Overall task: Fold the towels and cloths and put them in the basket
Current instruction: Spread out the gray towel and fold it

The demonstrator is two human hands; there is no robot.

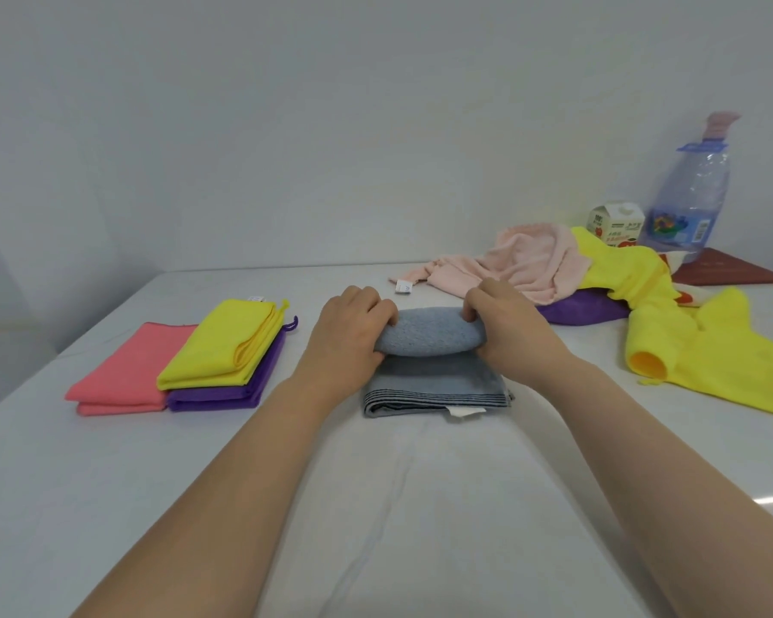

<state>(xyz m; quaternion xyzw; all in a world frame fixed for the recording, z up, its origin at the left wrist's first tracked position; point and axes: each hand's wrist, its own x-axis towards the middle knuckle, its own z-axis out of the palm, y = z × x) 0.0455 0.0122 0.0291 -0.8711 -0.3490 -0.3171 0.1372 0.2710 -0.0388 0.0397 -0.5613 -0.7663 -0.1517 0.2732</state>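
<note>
- Squarely in the middle of the white table (376, 506), a grey towel (429, 341) sits folded into a thick pad, its far part bulging up in a rounded fold over the flat layers beneath.
- Left hand (353, 332) and right hand (505, 323) each grip one end of that raised fold, fingers curled over its top.
- Towel's weave looks dimpled on the raised part; the near edge carries a band of thin dark stripes, and a small white tag (465, 412) pokes out below it.
- Left of the towel, apart from it, lie three folded pieces: a folded yellow cloth (224, 345) rests on a folded purple cloth (224, 394), with a coral pink cloth (121, 376) touching their left side.
- Right and farther back, unfolded laundry is heaped: a pale pink towel (527, 260) over a crumpled purple cloth (581, 307), and a loose yellow cloth (710, 350) sprawling toward the table's right edge.
- Behind the heap stand a small carton (616, 225) and a clear plastic bottle (692, 194), beside a dark red mat (732, 269).
</note>
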